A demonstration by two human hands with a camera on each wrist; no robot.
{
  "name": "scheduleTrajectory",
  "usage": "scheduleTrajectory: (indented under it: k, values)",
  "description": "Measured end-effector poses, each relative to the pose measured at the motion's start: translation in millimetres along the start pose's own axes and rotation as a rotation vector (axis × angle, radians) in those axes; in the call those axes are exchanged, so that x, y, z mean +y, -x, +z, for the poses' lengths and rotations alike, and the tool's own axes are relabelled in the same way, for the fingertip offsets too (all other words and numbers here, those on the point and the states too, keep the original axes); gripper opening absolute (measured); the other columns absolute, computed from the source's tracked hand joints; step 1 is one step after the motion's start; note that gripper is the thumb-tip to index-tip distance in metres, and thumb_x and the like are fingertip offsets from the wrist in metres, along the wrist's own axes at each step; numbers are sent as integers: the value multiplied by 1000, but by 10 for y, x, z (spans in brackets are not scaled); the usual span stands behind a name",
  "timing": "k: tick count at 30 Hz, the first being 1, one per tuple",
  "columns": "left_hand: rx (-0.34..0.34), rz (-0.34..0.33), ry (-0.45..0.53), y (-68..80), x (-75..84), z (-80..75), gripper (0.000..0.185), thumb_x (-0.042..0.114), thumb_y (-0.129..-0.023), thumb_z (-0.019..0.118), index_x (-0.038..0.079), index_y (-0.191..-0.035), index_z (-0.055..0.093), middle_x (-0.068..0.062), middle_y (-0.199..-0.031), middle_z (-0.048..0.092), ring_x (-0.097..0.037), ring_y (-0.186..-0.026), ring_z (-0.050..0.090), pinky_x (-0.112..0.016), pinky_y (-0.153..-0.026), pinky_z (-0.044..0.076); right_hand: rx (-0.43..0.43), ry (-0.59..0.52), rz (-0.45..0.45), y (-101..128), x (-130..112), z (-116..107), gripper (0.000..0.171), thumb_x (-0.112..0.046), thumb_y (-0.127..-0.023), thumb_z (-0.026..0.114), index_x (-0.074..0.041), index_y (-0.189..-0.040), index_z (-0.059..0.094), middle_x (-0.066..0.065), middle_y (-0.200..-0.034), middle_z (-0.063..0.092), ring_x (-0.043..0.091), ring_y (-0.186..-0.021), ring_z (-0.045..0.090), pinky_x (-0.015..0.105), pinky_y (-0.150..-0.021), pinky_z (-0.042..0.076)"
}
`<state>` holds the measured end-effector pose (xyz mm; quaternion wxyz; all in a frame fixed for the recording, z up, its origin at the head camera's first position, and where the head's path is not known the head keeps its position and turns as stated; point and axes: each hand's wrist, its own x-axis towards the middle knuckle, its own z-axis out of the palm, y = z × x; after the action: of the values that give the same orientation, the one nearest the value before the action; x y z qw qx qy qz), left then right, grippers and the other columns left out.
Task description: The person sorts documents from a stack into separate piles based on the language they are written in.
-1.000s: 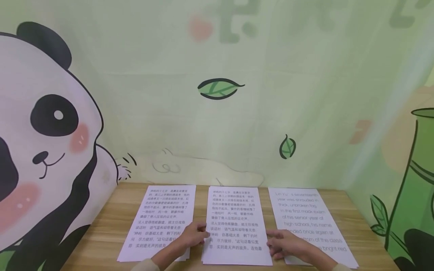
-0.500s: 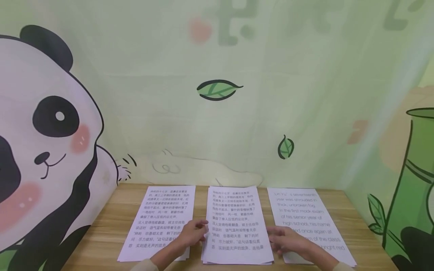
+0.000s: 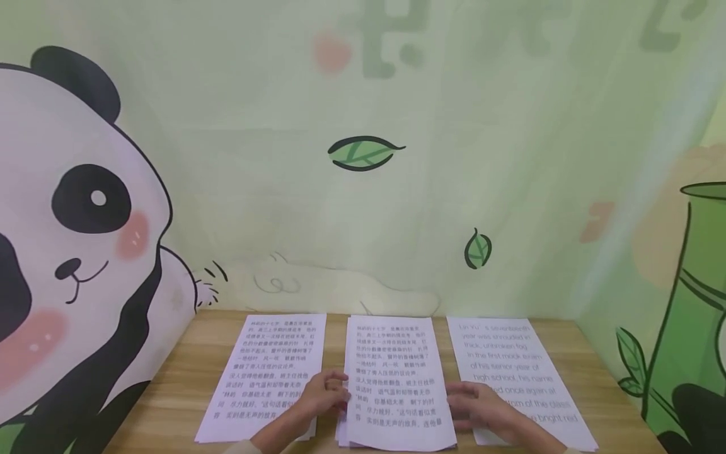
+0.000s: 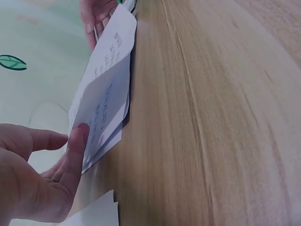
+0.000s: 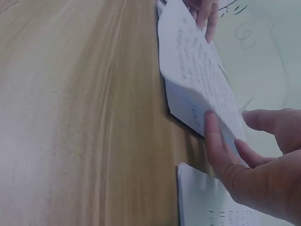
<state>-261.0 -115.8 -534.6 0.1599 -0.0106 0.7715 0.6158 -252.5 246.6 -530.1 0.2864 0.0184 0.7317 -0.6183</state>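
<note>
Three stacks of printed sheets lie side by side on the desk [image 3: 170, 403], and the work centres on the middle stack [image 3: 394, 378], whose near end is lifted slightly off the wood. The left hand [image 3: 324, 394] holds its left edge and the right hand [image 3: 482, 407] its right edge, both close to the near corners.

In the left wrist view the left hand's thumb [image 4: 75, 150] presses on top of the sheets while the other fingers curl below, so it pinches the paper. In the right wrist view the right hand's thumb [image 5: 214, 141] lies on the top sheet with fingers bent behind it, a similar light pinch. The stack bows upward between the two hands, and several sheet edges show fanned at its near side.

To do this step well, I judge that both pinches should stay shallow and even, so the pile is lifted level and no sheet slips out from below. Squaring the fanned edges probably calls for tapping or nudging them together against the desk before the pile is raised further. Pulling the hands apart would likely stretch and crease the top sheet; pushing them together would buckle it more.

The left stack [image 3: 266, 372] and the right stack [image 3: 516, 372] lie close on either side, so movements are best kept narrow to avoid dragging their edges.
</note>
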Motion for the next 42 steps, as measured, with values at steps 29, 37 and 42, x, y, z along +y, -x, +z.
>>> scheduleTrajectory:
  k: [29,37,42]
  values:
    - [-200,-29,77,166,-176,-459,58,10,-91,64,-2,-146,48,-7,-99,77,-17,-85,73,-31,-76,62,-16,25,-153,139,-30,369,65,-2,-93,64,15,-148,34,11,-111,73,22,-94,73,41,-80,65]
    - [-159,-44,54,197,-205,-809,58,8,-93,67,-4,-146,46,-4,-100,76,-16,-87,73,-33,-77,63,-35,24,-137,-44,-111,613,59,-6,-96,63,8,-149,39,13,-112,70,21,-96,73,42,-81,64]
    - [-146,-40,41,266,-230,-1083,58,8,-95,66,-6,-147,43,-2,-101,73,-15,-92,72,-34,-80,63,-12,14,-129,-159,-204,808,60,-6,-96,65,6,-149,41,13,-114,69,20,-95,72,40,-81,64]
